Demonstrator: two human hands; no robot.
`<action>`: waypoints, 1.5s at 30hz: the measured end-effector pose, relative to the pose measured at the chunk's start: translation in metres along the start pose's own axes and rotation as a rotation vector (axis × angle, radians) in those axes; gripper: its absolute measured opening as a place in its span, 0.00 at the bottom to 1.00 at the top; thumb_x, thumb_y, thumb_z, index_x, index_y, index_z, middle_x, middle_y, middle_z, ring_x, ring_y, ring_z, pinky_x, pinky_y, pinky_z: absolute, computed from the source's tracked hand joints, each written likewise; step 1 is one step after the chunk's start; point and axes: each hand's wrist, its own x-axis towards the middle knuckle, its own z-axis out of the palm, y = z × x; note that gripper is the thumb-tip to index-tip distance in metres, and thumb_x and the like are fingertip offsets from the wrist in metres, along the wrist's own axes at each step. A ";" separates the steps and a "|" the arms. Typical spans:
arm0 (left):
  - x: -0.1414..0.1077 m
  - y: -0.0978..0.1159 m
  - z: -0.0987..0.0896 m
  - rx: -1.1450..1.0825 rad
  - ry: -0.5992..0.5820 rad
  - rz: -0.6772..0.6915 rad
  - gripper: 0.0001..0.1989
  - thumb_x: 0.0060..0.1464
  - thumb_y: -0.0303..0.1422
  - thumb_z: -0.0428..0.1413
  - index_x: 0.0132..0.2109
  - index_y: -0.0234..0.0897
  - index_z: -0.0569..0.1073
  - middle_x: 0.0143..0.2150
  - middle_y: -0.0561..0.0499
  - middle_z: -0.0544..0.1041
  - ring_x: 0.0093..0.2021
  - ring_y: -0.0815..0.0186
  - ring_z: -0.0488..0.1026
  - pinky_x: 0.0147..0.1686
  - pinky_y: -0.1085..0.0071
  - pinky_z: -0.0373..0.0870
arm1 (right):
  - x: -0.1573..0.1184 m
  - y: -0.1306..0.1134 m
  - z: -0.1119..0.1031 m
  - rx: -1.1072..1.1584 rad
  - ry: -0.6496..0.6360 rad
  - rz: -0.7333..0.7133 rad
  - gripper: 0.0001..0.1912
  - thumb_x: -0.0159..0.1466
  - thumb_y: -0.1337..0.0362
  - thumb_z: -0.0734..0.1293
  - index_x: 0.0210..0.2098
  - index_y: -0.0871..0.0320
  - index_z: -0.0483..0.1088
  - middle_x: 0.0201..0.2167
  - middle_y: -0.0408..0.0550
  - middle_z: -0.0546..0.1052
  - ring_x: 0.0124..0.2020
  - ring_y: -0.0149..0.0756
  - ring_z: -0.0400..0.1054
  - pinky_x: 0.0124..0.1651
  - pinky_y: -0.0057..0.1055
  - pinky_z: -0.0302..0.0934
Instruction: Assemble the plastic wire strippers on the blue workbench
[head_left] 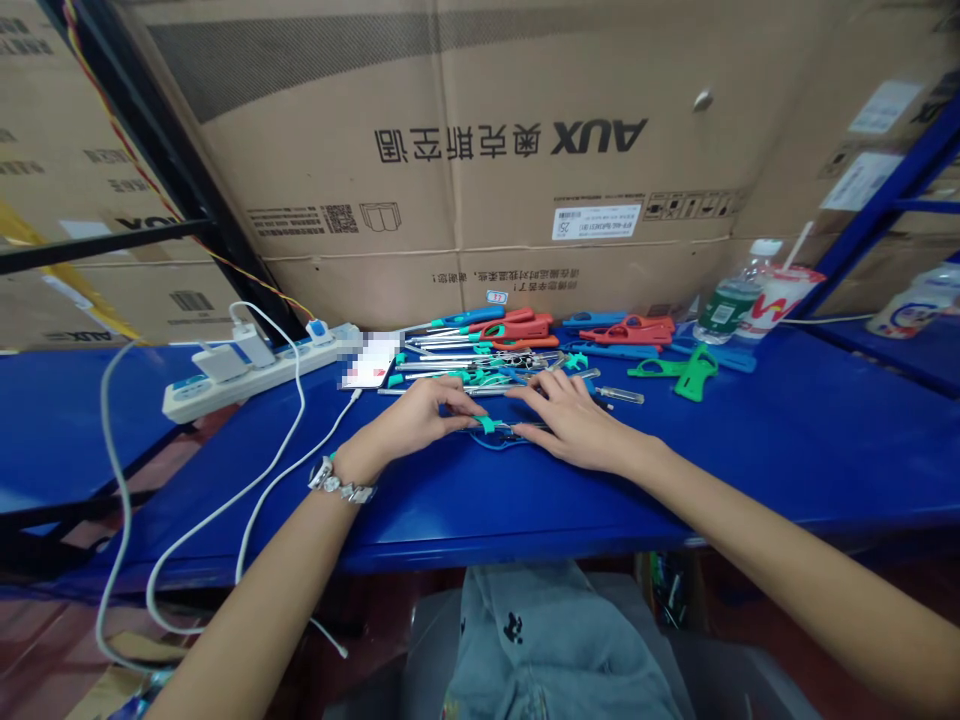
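Note:
My left hand pinches a small teal plastic piece low over the blue table. Beside it, my right hand has its fingertips on the right end of the same small assembly; a thin blue wire loops below it. Just behind both hands lie several metal rods with teal tips. Farther back are red handle shells and blue handle shells. A green shell rests to the right. A clear-handled screwdriver lies right of my right hand.
On the blue table, a white power strip with cables and a phone lie left. A bottle, a red-and-white cup and another bottle stand right. Large cardboard rises behind.

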 end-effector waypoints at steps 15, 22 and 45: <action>0.004 0.002 0.011 0.107 -0.044 0.085 0.05 0.61 0.30 0.60 0.38 0.39 0.82 0.34 0.49 0.80 0.36 0.64 0.74 0.38 0.67 0.71 | 0.000 -0.001 -0.001 0.002 -0.046 -0.013 0.21 0.75 0.51 0.57 0.59 0.56 0.69 0.51 0.59 0.71 0.54 0.53 0.64 0.56 0.50 0.58; 0.005 0.002 0.011 0.180 -0.037 0.107 0.09 0.62 0.29 0.56 0.38 0.40 0.82 0.34 0.49 0.78 0.35 0.64 0.73 0.36 0.68 0.70 | 0.001 0.001 0.001 0.007 -0.042 -0.012 0.21 0.75 0.51 0.57 0.59 0.53 0.69 0.51 0.57 0.72 0.53 0.51 0.64 0.56 0.49 0.58; -0.001 0.010 0.013 0.161 0.006 0.115 0.06 0.61 0.34 0.60 0.41 0.41 0.82 0.43 0.48 0.73 0.45 0.60 0.72 0.49 0.60 0.72 | 0.000 0.000 -0.002 0.146 -0.006 -0.035 0.16 0.75 0.57 0.60 0.56 0.49 0.75 0.48 0.54 0.74 0.53 0.47 0.66 0.54 0.47 0.57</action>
